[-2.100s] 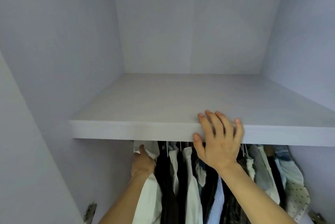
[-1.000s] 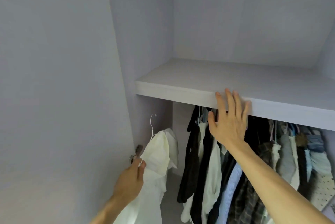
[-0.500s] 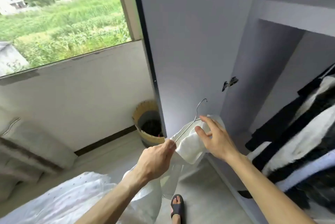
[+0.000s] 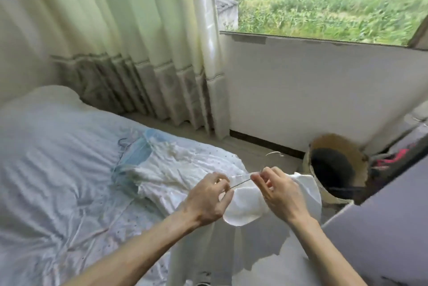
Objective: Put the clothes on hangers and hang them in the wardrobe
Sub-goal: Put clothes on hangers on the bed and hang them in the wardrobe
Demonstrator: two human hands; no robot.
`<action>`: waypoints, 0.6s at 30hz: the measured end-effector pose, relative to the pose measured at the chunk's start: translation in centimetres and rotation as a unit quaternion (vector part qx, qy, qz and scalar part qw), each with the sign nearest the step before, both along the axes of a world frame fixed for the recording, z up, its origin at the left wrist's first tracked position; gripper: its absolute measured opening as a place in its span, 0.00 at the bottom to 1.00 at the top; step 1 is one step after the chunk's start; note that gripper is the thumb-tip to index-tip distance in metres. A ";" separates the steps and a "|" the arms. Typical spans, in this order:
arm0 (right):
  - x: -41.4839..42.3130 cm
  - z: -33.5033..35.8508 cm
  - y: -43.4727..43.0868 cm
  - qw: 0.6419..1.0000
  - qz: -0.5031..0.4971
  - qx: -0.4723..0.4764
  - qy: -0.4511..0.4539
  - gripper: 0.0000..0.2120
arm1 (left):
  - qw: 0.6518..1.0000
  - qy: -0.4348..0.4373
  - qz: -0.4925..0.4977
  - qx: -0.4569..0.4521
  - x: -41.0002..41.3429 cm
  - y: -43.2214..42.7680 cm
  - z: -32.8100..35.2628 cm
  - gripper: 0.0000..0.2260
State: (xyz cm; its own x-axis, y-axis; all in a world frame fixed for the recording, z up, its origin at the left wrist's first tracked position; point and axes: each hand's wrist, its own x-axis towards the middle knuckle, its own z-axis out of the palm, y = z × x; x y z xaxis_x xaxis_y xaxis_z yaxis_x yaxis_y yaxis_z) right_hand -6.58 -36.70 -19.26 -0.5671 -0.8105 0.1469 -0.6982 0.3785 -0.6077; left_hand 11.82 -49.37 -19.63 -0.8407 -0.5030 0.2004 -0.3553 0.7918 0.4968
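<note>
A white garment [image 4: 245,207] hangs on a thin wire hanger [image 4: 273,154] in front of me, over the corner of the bed. My left hand [image 4: 208,195] grips the hanger's wire arm and the cloth at its left end. My right hand [image 4: 278,190] pinches the wire near the hook, with the garment draped below it. More clothes lie on the bed: a white crumpled piece [image 4: 176,170] and a light blue one [image 4: 136,153]. The wardrobe door [image 4: 382,228] shows at the lower right; the rail is out of view.
The bed [image 4: 58,170] with a pale dotted sheet fills the left. A woven basket [image 4: 335,165] stands on the floor by the wall under the window [image 4: 324,1]. Long curtains [image 4: 129,42] hang at the back left.
My view has swung left from the wardrobe to the bed and window. My right hand left the shelf edge and took the hanger; both hands now hold the white garment over the bed corner.
</note>
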 end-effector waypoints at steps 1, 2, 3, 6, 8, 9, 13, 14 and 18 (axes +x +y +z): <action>0.8 0.1 -1.7 1.000 0.017 -0.002 -0.003 0.17 | 1.000 0.001 0.022 0.018 1.0 -0.7 0.1 0.10; 1.5 0.3 -3.5 0.999 0.034 -0.004 -0.004 0.17 | 0.998 0.003 0.044 0.041 2.0 -1.3 0.3 0.08; 2.2 0.5 -5.2 0.999 0.053 -0.006 0.000 0.17 | 0.996 0.010 0.070 0.061 3.0 -2.0 0.2 0.07; 4.1 1.2 -10.6 0.994 0.107 -0.006 0.026 0.18 | 0.979 0.046 0.176 0.093 5.5 -4.6 0.0 0.07; 5.2 1.8 -14.2 0.992 0.126 -0.014 0.027 0.16 | 0.963 0.081 0.239 0.093 6.6 -6.7 -0.1 0.08; 5.6 2.1 -15.8 0.991 0.132 -0.022 0.023 0.15 | 0.956 0.100 0.260 0.089 6.9 -7.8 -0.2 0.08; 6.2 2.3 -21.2 0.990 0.125 -0.060 0.004 0.19 | 0.934 0.146 0.310 0.103 7.3 -14.0 -0.2 0.08; 6.0 1.8 -22.2 0.990 0.121 -0.066 0.006 0.21 | 0.930 0.151 0.317 0.108 7.4 -15.9 -0.3 0.09; 4.9 -2.5 -26.6 0.995 0.101 0.006 0.008 0.23 | 0.909 0.152 0.358 0.152 8.7 -22.7 -1.3 0.08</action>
